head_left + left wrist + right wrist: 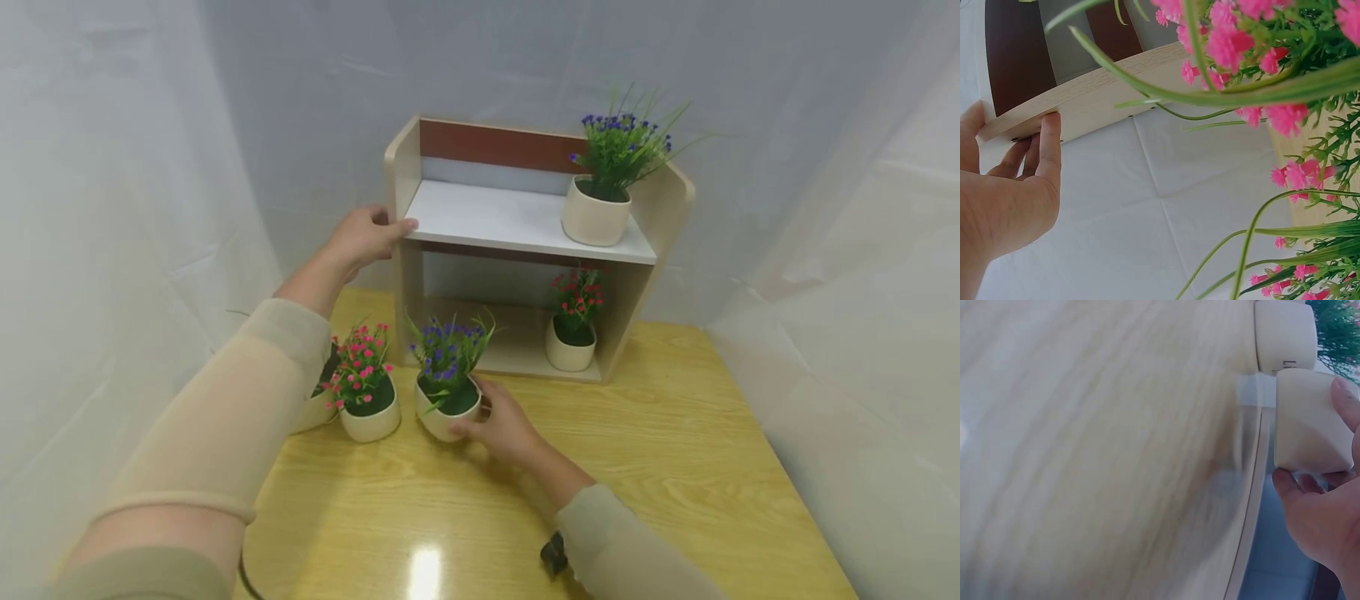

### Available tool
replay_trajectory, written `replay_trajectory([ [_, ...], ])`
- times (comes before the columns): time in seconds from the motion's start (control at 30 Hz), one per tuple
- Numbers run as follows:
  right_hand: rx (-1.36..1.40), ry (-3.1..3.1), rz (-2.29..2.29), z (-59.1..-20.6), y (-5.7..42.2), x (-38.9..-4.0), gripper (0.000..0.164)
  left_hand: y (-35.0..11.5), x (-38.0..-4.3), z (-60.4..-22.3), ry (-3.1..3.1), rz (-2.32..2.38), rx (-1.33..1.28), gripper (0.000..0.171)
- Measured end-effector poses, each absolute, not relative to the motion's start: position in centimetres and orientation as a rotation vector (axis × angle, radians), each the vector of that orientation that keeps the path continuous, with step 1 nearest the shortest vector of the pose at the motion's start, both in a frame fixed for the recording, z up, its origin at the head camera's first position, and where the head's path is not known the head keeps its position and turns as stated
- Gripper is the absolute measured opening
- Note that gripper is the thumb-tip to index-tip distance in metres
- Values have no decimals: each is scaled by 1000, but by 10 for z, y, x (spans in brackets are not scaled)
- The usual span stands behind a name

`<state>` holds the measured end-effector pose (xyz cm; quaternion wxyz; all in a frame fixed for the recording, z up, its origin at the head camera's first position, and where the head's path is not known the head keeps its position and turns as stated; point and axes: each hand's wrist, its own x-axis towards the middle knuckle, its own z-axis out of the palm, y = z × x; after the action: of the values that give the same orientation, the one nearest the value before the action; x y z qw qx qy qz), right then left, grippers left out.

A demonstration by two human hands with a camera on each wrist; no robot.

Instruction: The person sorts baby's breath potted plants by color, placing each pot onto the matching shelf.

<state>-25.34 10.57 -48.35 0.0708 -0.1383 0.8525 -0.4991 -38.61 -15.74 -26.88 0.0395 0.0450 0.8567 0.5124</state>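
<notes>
Purple-flower pot [448, 383], head view: at the shelf unit's [408, 321] front edge, left half, over the table [675, 433]. Right hand [506, 421] grips its right side, thumb in front, fingers behind. Left hand [365, 237] holds the unit's left side panel, thumb across the left front corner of the upper board [487, 218]. Pink-flower pot [367, 392] sits just left of the purple one, crowding that side; another pot [313, 412] beyond it, mostly hidden by left sleeve [217, 417]. Red-flower pot [573, 333] at the lower shelf's right front corner; second purple plant [600, 212] near the upper board's right end. Small black object [553, 554] beside right sleeve [626, 546], toward the table's near edge. White sheeting [847, 250] behind and along both sides.

Left wrist: thumb and fingers clamped round the panel edge; pink blooms and long grass blades [1210, 99] cut across the view.

Right wrist: thumb and fingers clamped on the white pot wall, gap between its base and the tabletop. Lettered white pot [1286, 337] close by. Flowers of the held pot mostly out of frame.
</notes>
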Motion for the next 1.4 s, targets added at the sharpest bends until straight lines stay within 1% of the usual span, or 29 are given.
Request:
replay_trajectory([
  [0.23, -437, 2538, -1575, -477, 112, -255, 90, -157, -386, -271, 2614, 1585, 148, 80],
  [0.73, -317, 2524, -1716, -434, 124, -260, 93, -157, -387, -271, 2622, 1582, 149, 81],
  [0.97, -390, 2571, -1754, -417, 127, -259, 87, -157, -386, -272, 2626, 1570, 153, 83],
  [1.4, -429, 2668, -1764, -397, 126, -254, 87, -157, -387, -270, 2640, 1557, 148, 81],
])
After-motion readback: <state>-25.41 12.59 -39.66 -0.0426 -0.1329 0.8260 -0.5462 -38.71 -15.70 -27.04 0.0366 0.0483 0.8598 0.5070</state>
